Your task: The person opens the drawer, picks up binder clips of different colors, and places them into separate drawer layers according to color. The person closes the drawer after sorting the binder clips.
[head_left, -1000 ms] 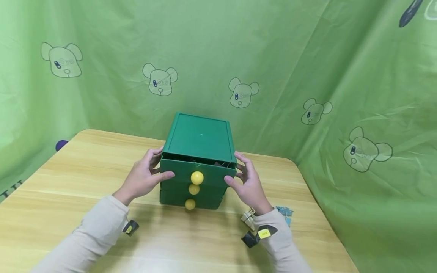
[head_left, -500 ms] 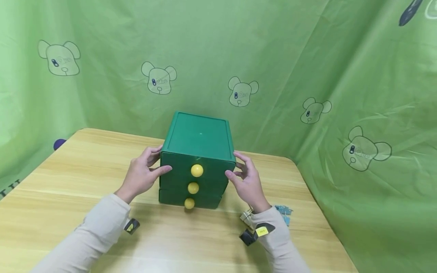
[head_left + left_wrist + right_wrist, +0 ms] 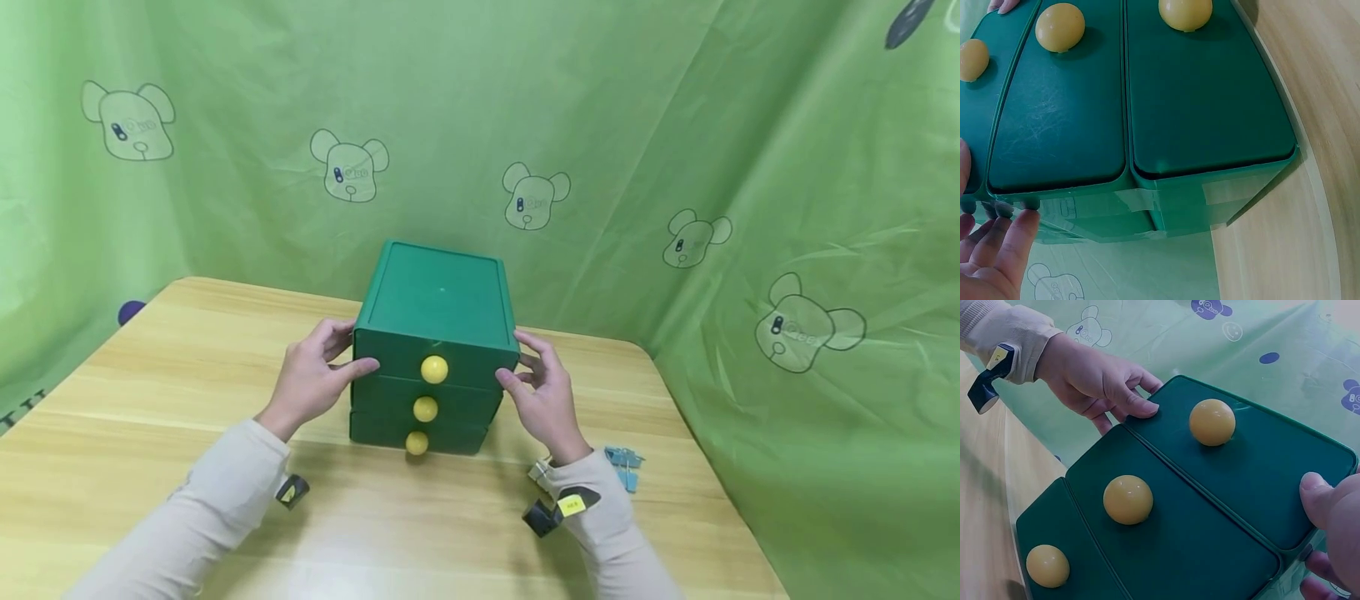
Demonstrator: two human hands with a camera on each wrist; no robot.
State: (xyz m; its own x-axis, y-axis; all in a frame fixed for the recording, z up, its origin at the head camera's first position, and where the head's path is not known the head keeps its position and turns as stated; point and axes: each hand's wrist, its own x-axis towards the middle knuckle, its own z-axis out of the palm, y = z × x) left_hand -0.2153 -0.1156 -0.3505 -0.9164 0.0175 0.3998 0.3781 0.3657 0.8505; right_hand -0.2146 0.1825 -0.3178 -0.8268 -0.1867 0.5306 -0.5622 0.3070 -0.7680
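A green drawer cabinet (image 3: 441, 292) stands upright on the wooden table, with three drawers stacked in it. The top drawer (image 3: 397, 352) sits flush in its frame. Each drawer front carries a round yellow knob (image 3: 434, 369). My left hand (image 3: 311, 375) grips the cabinet's upper left front edge, thumb on the drawer front and fingers along the side wall. At the opposite edge my right hand (image 3: 547, 400) holds on in the same way, its thumb (image 3: 1317, 499) on the top drawer's front. In the left wrist view, the left fingertips (image 3: 1025, 219) touch the side.
Beige binder clips (image 3: 542, 473) lie partly hidden by the right wrist. Blue binder clips (image 3: 624, 468) lie to their right on the table (image 3: 405, 533). A green printed curtain (image 3: 450, 100) hangs behind and beside the table.
The top drawer was slightly open, with a gap under the cabinet's top; it has slid in and is now flush. Both hands moved slightly forward with it. The clips stayed put.
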